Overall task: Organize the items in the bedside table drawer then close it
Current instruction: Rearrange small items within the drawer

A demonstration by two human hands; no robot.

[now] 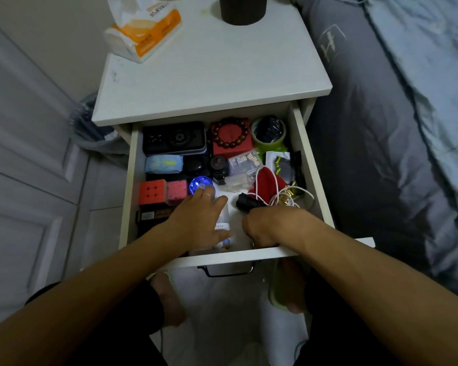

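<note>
Both forearms reach over the front panel of the drawer, which stands pulled well out from the bedside table. My left hand lies flat and open, fingers spread, palm down on a white packet near the front, fingertips touching a shiny blue round thing. My right hand is curled, knuckles up; whether it actually holds anything I cannot tell, though a small black object sits just at its fingertips.

The back and left of the drawer look tidy already: black case, red box with a bead bracelet on it, tape roll, two cubes side by side. The right side is the mess, I judge: a white cable loops over a red pouch and tangles with something brassy.

That cable is the risk (it hangs partly over the right wall). If I lift the black piece and it is attached, the pouch and loose bits may drag along. If the loop stays over the edge, closing could pinch it. Sweeping my left hand could also knock the blue thing into the cubes.
</note>
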